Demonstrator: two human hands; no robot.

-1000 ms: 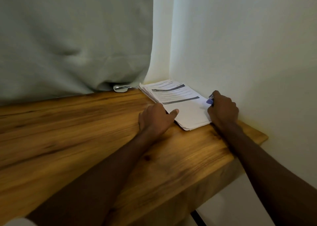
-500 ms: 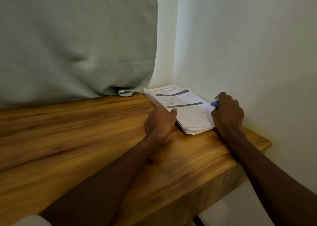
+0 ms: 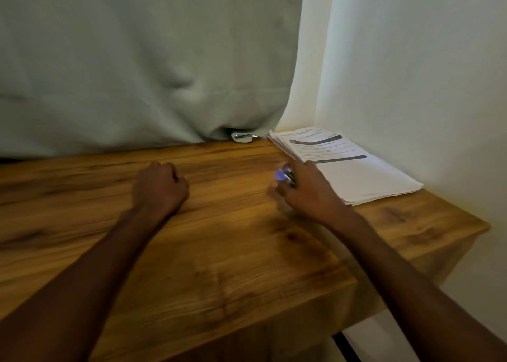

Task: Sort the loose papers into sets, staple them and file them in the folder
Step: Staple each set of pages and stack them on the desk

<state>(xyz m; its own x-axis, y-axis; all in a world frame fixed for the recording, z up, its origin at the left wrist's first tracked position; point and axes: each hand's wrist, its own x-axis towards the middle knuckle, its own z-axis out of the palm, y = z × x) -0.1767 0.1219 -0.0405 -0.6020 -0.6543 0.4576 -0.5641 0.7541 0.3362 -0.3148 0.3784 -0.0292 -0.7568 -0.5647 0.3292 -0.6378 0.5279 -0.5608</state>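
Wooden tabletop (image 3: pixel 225 252) carries the paper stack (image 3: pixel 354 175) upper right; right hand (image 3: pixel 304 194) grips a purple stapler (image 3: pixel 284 175), left hand (image 3: pixel 160 188) curled, empty. Sorting comes next.

one view only, from a camera on the person's head, looking forward and down over the desk (image 3: pixel 219 252). it faces the far right corner, where the desk meets the wall (image 3: pixel 411 59) and a hanging cloth (image 3: pixel 137 59). it sits close: both forearms reach in from the bottom edge, the left hand (image 3: pixel 160 188) mid-frame and the right hand (image 3: pixel 304 194) beside the papers (image 3: pixel 356 175) in that corner. the desk's right edge and near right corner show; its left end runs out of frame.
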